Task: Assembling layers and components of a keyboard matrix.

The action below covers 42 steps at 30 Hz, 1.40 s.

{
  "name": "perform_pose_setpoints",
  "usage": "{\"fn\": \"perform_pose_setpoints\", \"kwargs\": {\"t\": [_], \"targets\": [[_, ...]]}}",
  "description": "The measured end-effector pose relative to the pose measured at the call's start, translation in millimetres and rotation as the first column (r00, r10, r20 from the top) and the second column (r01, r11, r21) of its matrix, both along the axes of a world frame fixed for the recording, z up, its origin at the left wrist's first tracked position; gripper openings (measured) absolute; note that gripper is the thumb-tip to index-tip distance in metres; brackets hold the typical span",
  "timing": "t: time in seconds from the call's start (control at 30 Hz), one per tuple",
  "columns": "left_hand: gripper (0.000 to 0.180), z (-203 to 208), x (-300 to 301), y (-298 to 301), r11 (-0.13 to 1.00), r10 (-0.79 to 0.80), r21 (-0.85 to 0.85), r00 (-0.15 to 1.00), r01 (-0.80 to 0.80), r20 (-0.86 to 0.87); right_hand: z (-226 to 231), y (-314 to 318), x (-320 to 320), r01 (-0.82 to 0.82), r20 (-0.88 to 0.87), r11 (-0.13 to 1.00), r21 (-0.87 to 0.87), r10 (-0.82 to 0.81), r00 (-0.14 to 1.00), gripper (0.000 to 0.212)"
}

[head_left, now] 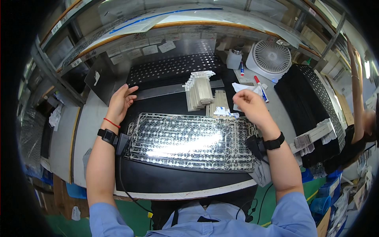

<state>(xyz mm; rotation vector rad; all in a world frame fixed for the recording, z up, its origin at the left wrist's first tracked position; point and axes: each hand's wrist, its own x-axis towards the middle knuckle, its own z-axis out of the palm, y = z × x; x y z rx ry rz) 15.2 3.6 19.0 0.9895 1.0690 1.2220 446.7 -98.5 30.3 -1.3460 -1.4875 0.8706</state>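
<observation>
A stack of clear keyboard membrane sheets (177,134) with printed circuit lines lies on the black mat (158,179) in front of me, glaring in the middle. My left hand (123,102) is raised past the stack's far left corner, fingers apart and holding nothing. Above the far right corner, my right hand (251,106) has its fingers curled together; whatever they hold, if anything, is hidden. Behind the sheets stands a fanned pile of pale flat strips (200,91). Some more strips (219,100) lie between that pile and my right hand.
Perforated black plates (173,69) lie at the back, with another stack of black plates (304,106) at right. A white fan (271,57), a bottle (234,58) and a red-capped marker (257,80) stand or lie back right. Another person's arm (357,91) reaches up at far right.
</observation>
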Motion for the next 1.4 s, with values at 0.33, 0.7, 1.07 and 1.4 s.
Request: {"fn": "perform_pose_setpoints", "kwargs": {"t": [0.33,0.7,1.07,1.4], "targets": [[0.051,9,13,-9,0.994,-0.094,0.039,0.971,0.104,-0.218,1,-12,0,-0.160,0.521,0.986,-0.037,0.156,0.839,0.034],[0.042,14,21,-15,0.976,-0.212,0.031,0.974,0.215,-0.081,14,-11,-6,-0.118,0.188,0.993,-0.004,0.116,0.975,0.030],[0.019,4,17,-11,0.953,-0.257,0.128,0.956,0.275,-0.142,10,-7,-2,0.090,0.030,0.996,-0.002,-0.089,0.996,0.021],[0.022,1,8,-3,0.973,-0.111,0.205,0.994,0.104,0.022,19,-8,-5,0.120,-0.424,0.993,0.024,-0.098,0.901,0.018]]}}
